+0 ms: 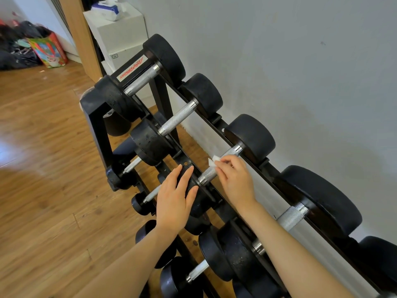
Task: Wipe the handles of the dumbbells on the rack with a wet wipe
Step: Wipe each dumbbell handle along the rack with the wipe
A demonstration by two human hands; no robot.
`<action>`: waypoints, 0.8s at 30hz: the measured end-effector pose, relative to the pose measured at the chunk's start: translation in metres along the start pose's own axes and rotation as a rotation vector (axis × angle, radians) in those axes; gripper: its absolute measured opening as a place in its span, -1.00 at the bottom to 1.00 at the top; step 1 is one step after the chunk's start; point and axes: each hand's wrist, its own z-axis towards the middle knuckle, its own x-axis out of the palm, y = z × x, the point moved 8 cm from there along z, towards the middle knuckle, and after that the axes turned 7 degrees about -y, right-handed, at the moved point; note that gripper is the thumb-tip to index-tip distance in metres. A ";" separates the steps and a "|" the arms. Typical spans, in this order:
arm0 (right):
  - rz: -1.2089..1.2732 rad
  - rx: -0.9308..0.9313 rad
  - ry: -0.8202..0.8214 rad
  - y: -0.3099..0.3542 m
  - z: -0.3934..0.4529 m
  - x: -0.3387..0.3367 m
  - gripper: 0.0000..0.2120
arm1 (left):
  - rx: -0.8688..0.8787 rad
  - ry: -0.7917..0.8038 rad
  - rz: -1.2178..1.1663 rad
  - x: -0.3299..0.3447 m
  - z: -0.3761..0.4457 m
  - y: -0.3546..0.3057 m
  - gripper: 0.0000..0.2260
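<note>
Overhead, wipe pack (pixel 108 10) on box (pixel 120 29)

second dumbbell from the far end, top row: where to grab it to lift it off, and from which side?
Take the dumbbell by its knurled steel handle, mid-span, coming from above and the room side. The handle lies bare across the two rails of the rack, while the wall sits close behind the far head. Both heads are wide, smooth black discs, probably too broad for a one-hand grip.
</note>
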 end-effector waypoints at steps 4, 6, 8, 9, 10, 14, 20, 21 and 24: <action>-0.025 -0.112 0.101 0.020 -0.005 0.012 -0.79 | 0.000 -0.015 -0.043 -0.002 -0.003 0.001 -0.47; -0.055 -0.184 0.146 0.026 -0.004 0.014 -0.76 | 0.003 -0.018 -0.044 -0.003 -0.005 0.002 -0.47; -0.082 -0.153 0.118 0.022 0.004 0.009 -0.73 | 0.011 -0.014 -0.033 -0.003 -0.006 0.003 -0.46; -0.082 -0.110 0.094 0.019 0.007 0.006 -0.73 | 0.016 -0.010 -0.031 -0.003 -0.006 0.003 -0.46; -0.077 -0.080 0.085 0.018 0.008 0.006 -0.73 | 0.020 -0.006 -0.032 -0.004 -0.005 0.003 -0.46; -0.084 -0.214 0.178 0.034 -0.001 0.019 -0.73 | 0.037 0.000 -0.045 -0.007 -0.006 0.004 -0.46; -0.076 -0.158 0.172 0.027 0.010 0.013 -0.74 | 0.024 -0.005 -0.036 -0.006 -0.014 0.013 -0.46; -0.075 -0.205 0.201 0.033 0.006 0.017 -0.74 | 0.019 -0.006 -0.033 -0.005 -0.015 0.014 -0.46; -0.076 -0.313 0.239 0.042 -0.002 0.022 -0.74 | 0.010 -0.014 -0.020 -0.005 -0.017 0.012 -0.48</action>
